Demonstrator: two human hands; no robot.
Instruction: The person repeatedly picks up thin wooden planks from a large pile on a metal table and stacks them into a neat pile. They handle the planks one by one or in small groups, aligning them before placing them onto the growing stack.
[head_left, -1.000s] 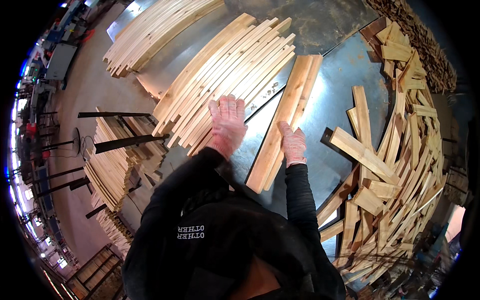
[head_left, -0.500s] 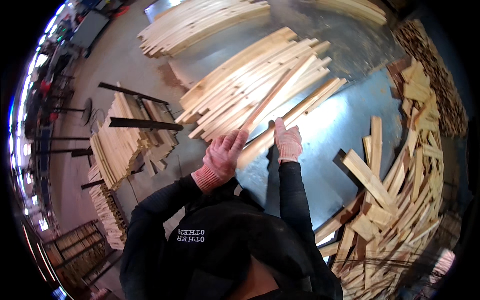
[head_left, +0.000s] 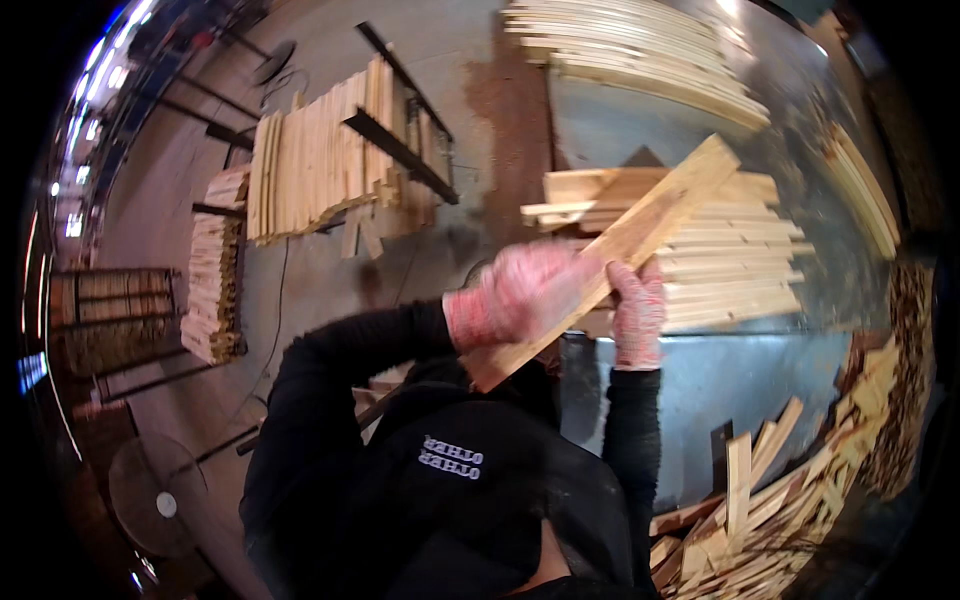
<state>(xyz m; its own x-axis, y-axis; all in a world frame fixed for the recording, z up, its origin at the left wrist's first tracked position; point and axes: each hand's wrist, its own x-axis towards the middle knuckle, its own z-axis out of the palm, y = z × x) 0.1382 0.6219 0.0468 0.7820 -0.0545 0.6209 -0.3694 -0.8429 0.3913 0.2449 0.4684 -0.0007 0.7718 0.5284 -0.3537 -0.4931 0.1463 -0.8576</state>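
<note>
A flat wooden board [head_left: 645, 222] is held up at a slant in front of me, its near end by my chest and its far end over the pile on the table. My right hand [head_left: 640, 310], in a red-and-white knit glove, grips the board's right edge near the middle. Over the board's nearer half lies my left hand [head_left: 520, 295], gloved alike; motion smears its fingers, so their hold is unclear. Behind the board, a pile of planks [head_left: 725, 265] rests on the metal table [head_left: 740, 380], partly hidden by the board and my hands.
Another row of planks [head_left: 640, 50] lies at the table's far side. On the left, upright black bars [head_left: 400, 155] stand by stacked boards [head_left: 320, 155]. A heap of offcuts [head_left: 760, 520] fills the lower right. A round fan-like object [head_left: 155, 495] stands lower left.
My view has swung to the left. A board is now raised across my body with its broad face showing; my hands were low over planks on the table before.
</note>
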